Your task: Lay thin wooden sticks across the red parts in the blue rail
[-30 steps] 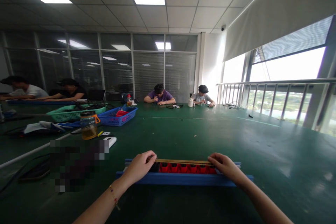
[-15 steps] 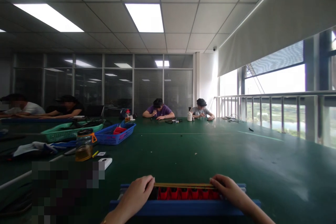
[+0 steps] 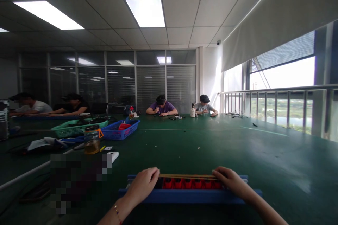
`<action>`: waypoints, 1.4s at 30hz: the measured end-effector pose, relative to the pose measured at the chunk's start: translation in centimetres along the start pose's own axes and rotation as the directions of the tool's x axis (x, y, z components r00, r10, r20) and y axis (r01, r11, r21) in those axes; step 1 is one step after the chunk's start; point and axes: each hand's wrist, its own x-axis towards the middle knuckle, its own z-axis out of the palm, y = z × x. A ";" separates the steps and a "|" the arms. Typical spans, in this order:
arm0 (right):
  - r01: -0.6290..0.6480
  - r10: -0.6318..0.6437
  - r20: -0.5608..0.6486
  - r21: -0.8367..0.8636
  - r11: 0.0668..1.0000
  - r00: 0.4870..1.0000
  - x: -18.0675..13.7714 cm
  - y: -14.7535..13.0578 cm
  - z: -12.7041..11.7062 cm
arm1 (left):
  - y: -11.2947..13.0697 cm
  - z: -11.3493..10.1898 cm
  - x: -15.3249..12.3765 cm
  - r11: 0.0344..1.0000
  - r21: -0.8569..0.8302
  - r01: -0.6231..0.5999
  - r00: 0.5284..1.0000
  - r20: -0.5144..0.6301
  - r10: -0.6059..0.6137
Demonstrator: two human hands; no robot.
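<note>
A long blue tray [image 3: 190, 195] lies across the green table right in front of me, with a row of several red parts [image 3: 190, 183] inside it. A thin tan strip [image 3: 186, 176] runs along the top of the red row. My left hand [image 3: 142, 185] is closed on the strip's left end. My right hand [image 3: 230, 181] pinches its right end. Both wrists rest over the tray's front wall.
To the left stand a glass jar [image 3: 92, 140], a white device [image 3: 113, 156], a blue basket [image 3: 120, 129] and a green basket [image 3: 77, 127]. Other people sit at the far end [image 3: 161, 106] and far left [image 3: 72, 103]. A railing and windows line the right side.
The view tilted up and then slightly back down, so tray and hands sit lower in the picture than a second ago. Both hands keep their hold on the strip's ends.
</note>
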 end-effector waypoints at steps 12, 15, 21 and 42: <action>0.053 -0.068 -0.082 -0.178 0.983 0.994 0.3 0.1 0.0 | -1.2 0.7 0.8 1.000 -0.013 0.009 1.000 -0.004 -0.009; 0.053 -0.071 -0.077 -0.210 0.976 0.995 0.3 0.1 0.0 | -1.9 1.1 1.0 1.000 -0.009 0.005 1.000 0.017 -0.005; -0.023 0.019 -0.030 -0.134 0.991 0.999 0.5 0.8 0.0 | -1.6 1.0 0.9 0.992 0.120 -0.030 0.999 0.023 0.028; -0.055 0.051 -0.110 -0.037 0.998 0.993 0.7 0.6 0.4 | -1.5 1.2 1.3 0.997 -0.043 0.071 0.997 -0.028 -0.072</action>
